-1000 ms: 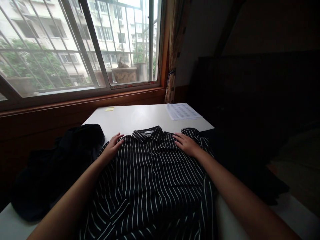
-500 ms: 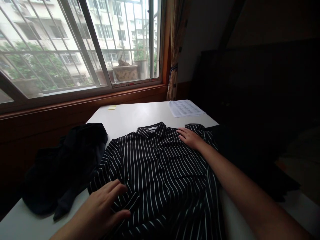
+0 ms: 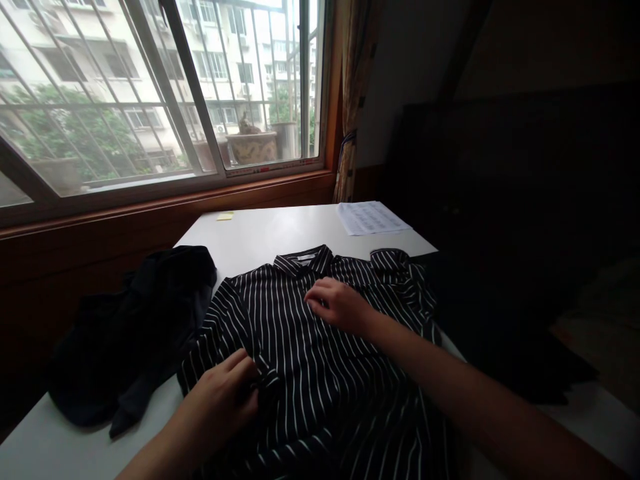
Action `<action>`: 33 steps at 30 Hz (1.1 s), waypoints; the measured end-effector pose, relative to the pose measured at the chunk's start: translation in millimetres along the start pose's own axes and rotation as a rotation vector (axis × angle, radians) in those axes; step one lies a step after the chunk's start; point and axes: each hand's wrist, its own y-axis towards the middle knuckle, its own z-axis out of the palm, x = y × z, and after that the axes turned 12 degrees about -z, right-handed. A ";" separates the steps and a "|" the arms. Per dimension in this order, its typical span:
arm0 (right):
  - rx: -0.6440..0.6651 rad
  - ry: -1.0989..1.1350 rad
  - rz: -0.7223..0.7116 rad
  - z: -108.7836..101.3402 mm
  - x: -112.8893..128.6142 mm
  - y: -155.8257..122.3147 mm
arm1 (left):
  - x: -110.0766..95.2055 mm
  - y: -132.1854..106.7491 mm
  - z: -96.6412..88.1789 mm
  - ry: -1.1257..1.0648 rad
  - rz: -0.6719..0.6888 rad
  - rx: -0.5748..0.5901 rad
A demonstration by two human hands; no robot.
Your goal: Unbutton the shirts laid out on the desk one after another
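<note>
On a white surface (image 3: 280, 230), a rumpled dark garment (image 3: 145, 313) lies to the left of the left hand (image 3: 225, 393), near but apart from it. Well beyond the right hand (image 3: 340, 305), toward the far edge, printed sheets (image 3: 373, 218) lie flat; a small yellow note (image 3: 225, 216) rests well to their left, far ahead of the left hand. More dark cloth (image 3: 500, 320) spreads to the right of the right hand, its outline lost in shadow. Farther off, beyond both hands, are a barred window (image 3: 165, 100) with a planter (image 3: 253, 147) outside and a tied curtain (image 3: 350, 133).

A black shirt with white stripes (image 3: 300, 360) lies spread under and between the 2 hands, its collar (image 3: 303, 261) just ahead of the right hand and a bunched sleeve fold (image 3: 389, 260) ahead and to the right of it. The right forearm crosses above the shirt and hides part of it.

The left hand's fingers and thumb are closed on the shirt's sleeve end. The right hand is half open, fingers loosely bent, with nothing visible in its grasp; whether it touches the cloth I cannot tell.

Both hands are back-up. The left forearm enters low and points forward and inward; the right one slants farther in, reaching below the collar.
</note>
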 end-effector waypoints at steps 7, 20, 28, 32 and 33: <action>-0.045 1.006 0.176 33.5 46.7 8.3 | -24.1 45.0 -25.9 -0.619 -0.149 -0.172; -0.441 1.074 0.479 69.2 15.6 -8.5 | 11.5 94.8 46.8 -0.787 0.016 -0.174; -0.346 1.002 0.478 62.4 23.5 -8.7 | 7.4 86.9 46.4 -0.467 0.157 -0.234; -0.295 0.911 0.427 62.6 24.0 -9.3 | 3.7 85.4 45.2 -0.417 0.146 -0.241; -0.281 0.897 0.418 62.4 24.7 -9.4 | 2.5 84.8 44.3 -0.408 0.134 -0.240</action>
